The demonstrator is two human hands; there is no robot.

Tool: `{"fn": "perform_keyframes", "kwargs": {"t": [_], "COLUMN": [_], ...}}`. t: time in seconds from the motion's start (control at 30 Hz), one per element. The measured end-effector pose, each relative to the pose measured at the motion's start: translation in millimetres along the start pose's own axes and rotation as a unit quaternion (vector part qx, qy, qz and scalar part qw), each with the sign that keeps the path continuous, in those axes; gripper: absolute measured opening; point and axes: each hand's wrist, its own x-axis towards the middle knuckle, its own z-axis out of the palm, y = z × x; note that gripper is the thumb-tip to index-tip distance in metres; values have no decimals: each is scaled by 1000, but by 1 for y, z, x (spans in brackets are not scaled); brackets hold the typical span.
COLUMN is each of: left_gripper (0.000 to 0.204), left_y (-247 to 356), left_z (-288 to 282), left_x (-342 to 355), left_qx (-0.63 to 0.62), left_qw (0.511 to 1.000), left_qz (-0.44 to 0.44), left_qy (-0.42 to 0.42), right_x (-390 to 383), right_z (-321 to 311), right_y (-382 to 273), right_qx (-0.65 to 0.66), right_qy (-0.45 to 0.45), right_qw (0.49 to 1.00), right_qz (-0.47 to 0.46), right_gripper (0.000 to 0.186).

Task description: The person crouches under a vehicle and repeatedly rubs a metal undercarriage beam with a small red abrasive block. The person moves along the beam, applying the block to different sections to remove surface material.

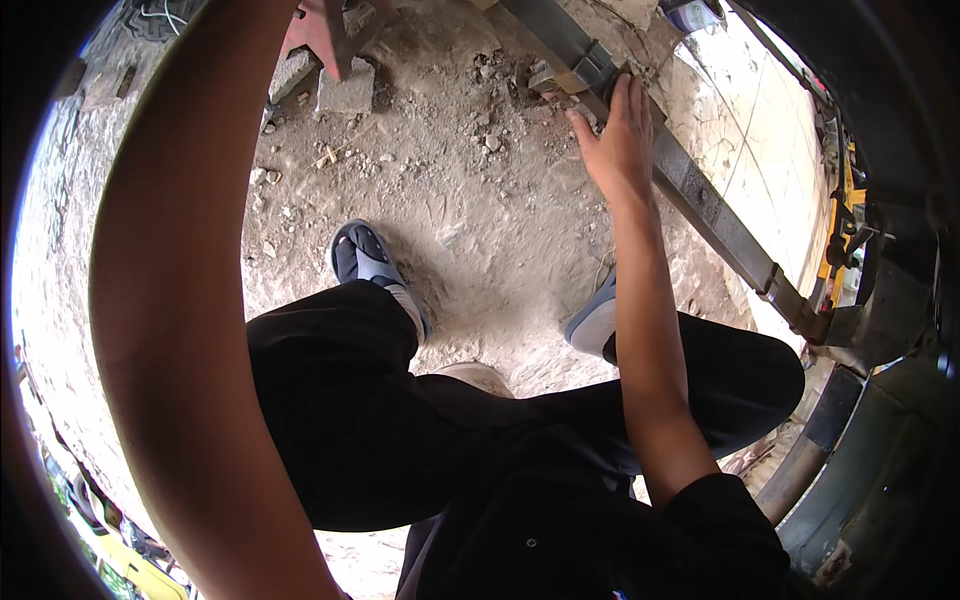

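A long dark metal bar with clamps around it, resembling a vehicle leaf spring (700,195), slants from the top middle down to the right. My right hand (622,145) rests on its upper part beside a clamp (592,68). The fingers of that hand are stretched out and the thumb stands apart; nothing shows in its grip. My left forearm (180,300) rises large along the left side and leaves the picture at the top, so my left hand is out of sight.
A red metal stand (325,40) is at the top left beside a concrete block (346,88). Rubble (492,142) litters the dirt floor (500,240). My sandalled foot (362,255) is below. Yellow metal parts (853,200) and a dark pipe (818,432) lie right.
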Motion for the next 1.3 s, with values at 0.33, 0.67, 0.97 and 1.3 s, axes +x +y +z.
{"fn": "perform_keyframes", "kwargs": {"t": [0.33,0.67,0.97,1.3], "left_gripper": [99,101,97,94], "left_y": [-8,-33,-22,-23], "left_z": [-12,4,8,8], "left_x": [22,39,36,33], "left_qx": [-11,27,52,53], "left_qw": [1000,989,988,986], "left_qz": [12,73,40,72], "left_qy": [-14,129,139,144], "right_x": [1,-9,-12,-19], "right_z": [13,21,13,16], "right_y": [13,-4,9,17], "right_qx": [-24,-54,-11,-21], "right_qy": [-3,43,19,47], "right_qw": [1000,996,994,999], "right_qz": [-4,-62,-109,-17], "right_gripper": [91,89,94,95]}}
